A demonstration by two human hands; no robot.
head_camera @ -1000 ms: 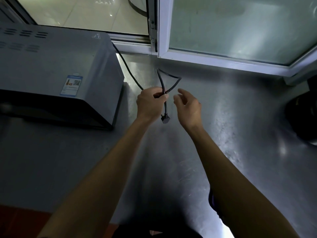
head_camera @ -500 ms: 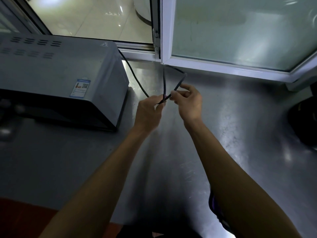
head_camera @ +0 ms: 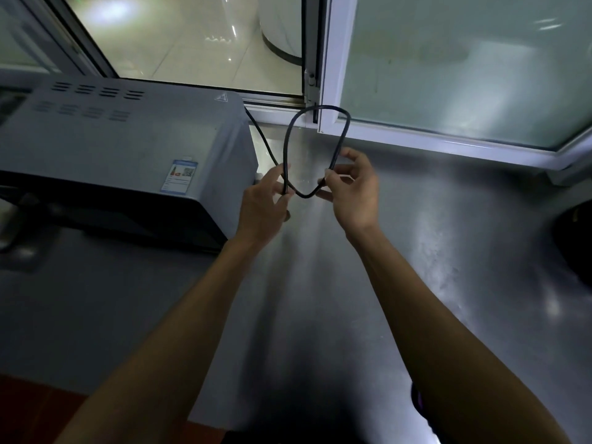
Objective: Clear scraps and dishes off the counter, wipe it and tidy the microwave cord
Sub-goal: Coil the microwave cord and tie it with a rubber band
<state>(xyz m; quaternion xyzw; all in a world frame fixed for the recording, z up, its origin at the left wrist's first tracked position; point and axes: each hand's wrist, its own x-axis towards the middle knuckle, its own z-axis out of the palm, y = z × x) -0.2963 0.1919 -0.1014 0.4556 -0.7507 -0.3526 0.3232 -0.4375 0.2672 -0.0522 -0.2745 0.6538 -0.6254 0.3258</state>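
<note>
Both hands pinch the black microwave cord (head_camera: 315,108): left hand (head_camera: 262,203) at the crossing, right hand (head_camera: 352,190) on the loop, beside the microwave (head_camera: 128,149).

the microwave (head_camera: 121,155) sits on the counter (head_camera: 448,251) at the left of the frame, window frame (head_camera: 330,59) behind it. the cord (head_camera: 315,108) runs from its back corner into a loop at upper centre, left hand (head_camera: 264,203) and right hand (head_camera: 352,190) pinching it (just right of the microwave, above the counter).
</note>
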